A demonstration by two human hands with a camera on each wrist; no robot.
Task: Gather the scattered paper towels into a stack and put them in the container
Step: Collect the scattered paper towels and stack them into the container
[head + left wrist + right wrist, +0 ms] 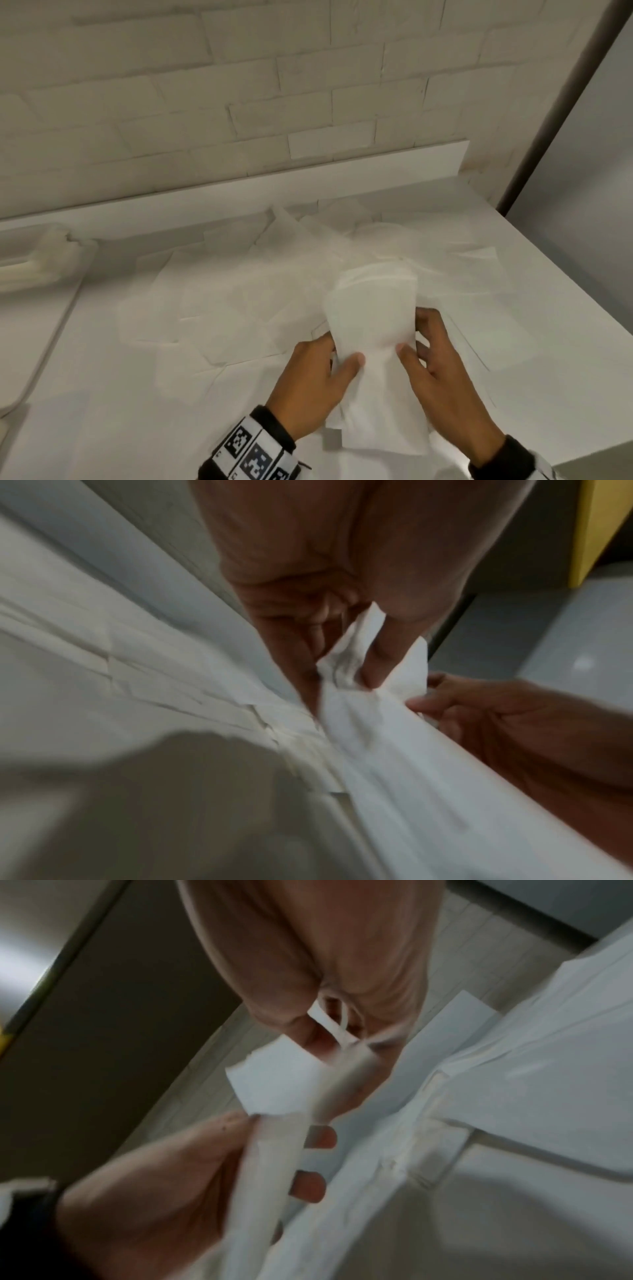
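A stack of white paper towels point(373, 318) is held upright-tilted over the white counter at the lower middle of the head view. My left hand point(342, 353) grips its left side, thumb on top and fingers behind. On the right side my right hand point(416, 334) grips it the same way. The left wrist view shows my left hand point(339, 672) pinching the towels point(369, 723), with the right hand point(479, 712) beside it. In the right wrist view my right hand point(339, 1039) pinches the stack's point(274, 1085) edge. Several loose towels point(239, 301) lie scattered behind. A white container point(44, 263) sits at the far left.
The counter point(102, 428) ends in a raised back ledge point(239, 185) under a white brick wall. Its right edge point(582, 294) drops off near a dark upright post point(565, 102). Loose towels cover the middle and right of the counter.
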